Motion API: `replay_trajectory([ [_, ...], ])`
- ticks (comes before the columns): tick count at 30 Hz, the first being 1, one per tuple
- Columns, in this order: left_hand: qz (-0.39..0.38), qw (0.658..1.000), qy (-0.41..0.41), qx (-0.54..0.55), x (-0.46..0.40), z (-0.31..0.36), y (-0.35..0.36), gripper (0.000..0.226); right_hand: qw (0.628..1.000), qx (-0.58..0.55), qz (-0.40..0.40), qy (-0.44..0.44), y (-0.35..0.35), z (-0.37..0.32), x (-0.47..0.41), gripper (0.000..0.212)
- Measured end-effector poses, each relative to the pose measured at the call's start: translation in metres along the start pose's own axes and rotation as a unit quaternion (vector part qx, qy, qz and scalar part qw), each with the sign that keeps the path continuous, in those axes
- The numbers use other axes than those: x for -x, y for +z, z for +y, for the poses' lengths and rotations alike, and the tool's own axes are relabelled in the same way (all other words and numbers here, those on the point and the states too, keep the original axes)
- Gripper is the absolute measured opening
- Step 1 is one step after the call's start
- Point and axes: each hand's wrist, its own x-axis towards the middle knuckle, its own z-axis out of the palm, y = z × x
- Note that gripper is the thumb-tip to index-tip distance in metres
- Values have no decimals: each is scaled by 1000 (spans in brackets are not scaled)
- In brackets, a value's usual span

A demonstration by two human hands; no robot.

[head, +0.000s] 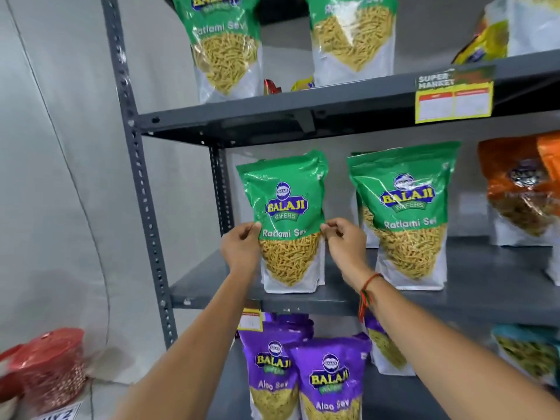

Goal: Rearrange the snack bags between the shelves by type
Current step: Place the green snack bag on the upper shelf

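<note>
A green Ratlami Sev bag stands upright at the left end of the middle shelf. My left hand pinches its left edge and my right hand pinches its right edge, both at mid height. A second green Ratlami Sev bag stands to its right on the same shelf, with another partly hidden behind it. Two more green bags stand on the upper shelf. Purple Aloo Sev bags fill the lower shelf.
Orange snack bags stand at the right of the middle shelf. A price label hangs on the upper shelf edge. The grey rack post runs down the left. A red bag lies on the floor at left.
</note>
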Motion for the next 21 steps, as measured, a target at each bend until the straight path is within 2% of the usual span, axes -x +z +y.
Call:
replay_trajectory([
  [7, -36, 999, 13, 16, -13, -18, 2, 20, 999, -36, -26, 1, 1, 10, -1, 10],
  [9, -68, 997, 5, 38, -13, -23, -2, 28, 996, -67, -53, 16, -5, 9, 3, 17],
  [12, -160, 987, -12, 25, -9, -33, -12, 81, 982, -97, -140, 77, -12, 21, 7, 54],
  [14, -233, 971, -19, -53, -5, -42, -18, 113, 969, -67, -216, 104, -16, 31, 10, 85],
  [15, -263, 959, -18, -100, -4, -48, -20, 119, 960, -42, -254, 111, -17, 35, 12, 94],
  [16, -283, 948, -14, -143, -1, -52, -21, 119, 951, -13, -286, 119, -18, 38, 13, 96],
  [19, -295, 930, -10, -220, 3, -59, -19, 101, 930, 20, -352, 102, -19, 37, 17, 67],
  [21, -278, 931, 5, -238, 4, -60, -17, 90, 932, 23, -349, 96, -18, 39, 16, 65],
])
